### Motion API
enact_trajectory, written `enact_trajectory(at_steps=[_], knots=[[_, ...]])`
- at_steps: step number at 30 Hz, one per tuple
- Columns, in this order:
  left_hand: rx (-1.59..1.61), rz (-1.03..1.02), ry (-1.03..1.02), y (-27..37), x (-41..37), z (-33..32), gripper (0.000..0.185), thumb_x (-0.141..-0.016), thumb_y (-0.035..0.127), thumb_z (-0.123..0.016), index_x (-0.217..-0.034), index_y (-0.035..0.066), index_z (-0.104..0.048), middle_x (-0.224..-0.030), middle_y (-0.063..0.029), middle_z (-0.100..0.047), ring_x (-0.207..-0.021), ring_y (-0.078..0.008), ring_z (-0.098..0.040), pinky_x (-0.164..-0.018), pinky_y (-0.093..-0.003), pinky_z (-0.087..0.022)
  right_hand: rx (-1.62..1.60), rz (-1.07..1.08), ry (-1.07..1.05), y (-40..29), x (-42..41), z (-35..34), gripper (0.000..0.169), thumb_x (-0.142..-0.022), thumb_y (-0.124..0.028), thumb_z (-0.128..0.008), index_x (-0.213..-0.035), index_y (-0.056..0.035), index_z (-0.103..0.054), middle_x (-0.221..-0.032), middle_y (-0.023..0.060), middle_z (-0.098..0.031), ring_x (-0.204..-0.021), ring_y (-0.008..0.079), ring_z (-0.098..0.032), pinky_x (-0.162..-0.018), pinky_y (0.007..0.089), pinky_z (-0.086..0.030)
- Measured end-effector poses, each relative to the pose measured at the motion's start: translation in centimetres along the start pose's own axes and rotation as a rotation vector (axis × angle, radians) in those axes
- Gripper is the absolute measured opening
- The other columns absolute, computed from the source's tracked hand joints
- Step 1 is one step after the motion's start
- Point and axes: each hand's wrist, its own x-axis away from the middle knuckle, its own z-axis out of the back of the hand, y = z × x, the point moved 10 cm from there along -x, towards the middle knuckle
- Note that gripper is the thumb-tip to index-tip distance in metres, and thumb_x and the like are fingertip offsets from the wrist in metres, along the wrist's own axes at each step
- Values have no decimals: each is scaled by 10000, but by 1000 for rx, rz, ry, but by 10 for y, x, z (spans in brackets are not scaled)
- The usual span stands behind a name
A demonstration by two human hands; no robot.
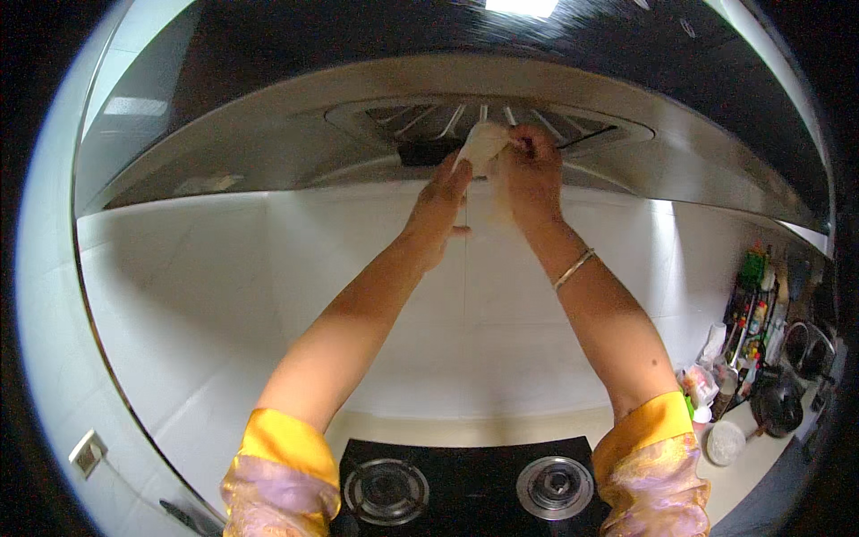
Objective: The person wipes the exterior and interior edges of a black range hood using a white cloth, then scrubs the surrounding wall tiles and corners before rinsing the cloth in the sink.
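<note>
Both hands are raised to the underside of a range hood [268, 158]. My left hand [439, 201] grips the lower left side of a pale, thin piece [484, 141], perhaps film or cloth; I cannot tell which. At its upper right, my right hand [537, 171] has bent fingers pinched at its edge. A blurred, yellowish part hangs beside that hand. Behind the piece is the hood's slatted intake grille [449, 121], partly hidden by it. A dark block-like part [426, 152] sits under the grille, left of the piece.
Below my arms lies a black gas hob with a left burner [386, 491] and a right burner [556, 488]. A white tiled wall [376, 322] stands behind. At right are a dark pan [777, 406], a pale round container [725, 443] and a rack of bottles [755, 315].
</note>
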Motion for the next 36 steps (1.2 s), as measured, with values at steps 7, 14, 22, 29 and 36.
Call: enact_trajectory(at_steps=[7, 14, 22, 29, 36], knots=[[201, 79, -216, -40, -42, -55, 487, -838, 327, -564, -1214, 57, -414, -1194, -148, -466, -997, -224, -526, -762, -361, -480, 80, 121, -85, -2, -12, 15, 131, -815, -54, -484, -936, -48, -534, -947, 81, -553, -844, 209, -535, -741, 336, -444], [-44, -109, 211, 7, -109, -12, 255, -834, 232, -560, -996, 37, -536, -881, -70, -547, -735, -167, -491, -619, -308, -414, 322, -17, 144, 34, -83, 8, 148, -869, -126, -497, -989, -41, -514, -1024, 121, -553, -861, 237, -551, -759, 340, -444], [294, 255, -354, -10, -81, 6, 566, -850, 489, -482, -1242, 86, -416, -1197, -113, -507, -1079, -288, -498, -861, -468, -423, 1034, 60, -129, 33, -100, -111, 246, -894, -166, -470, -1107, -58, -531, -1108, 104, -541, -952, 206, -540, -770, 311, -451], [-566, -499, 101, 79, -56, 44, 426, -911, 309, -424, -1214, 10, -408, -1177, -156, -508, -1093, -262, -495, -879, -327, -465, 485, 355, -102, 36, -76, -129, 258, -862, -215, -481, -1035, -54, -587, -1049, 148, -587, -969, 296, -553, -845, 397, -435], [-567, -747, 152, 114, -5, 52, 208, -874, 95, -419, -1021, -19, -512, -1008, -133, -558, -960, -248, -529, -855, -337, -431, 548, 967, -161, -94, 29, -101, 246, -804, -118, -553, -1023, -7, -577, -999, 188, -578, -942, 328, -548, -857, 407, -429]])
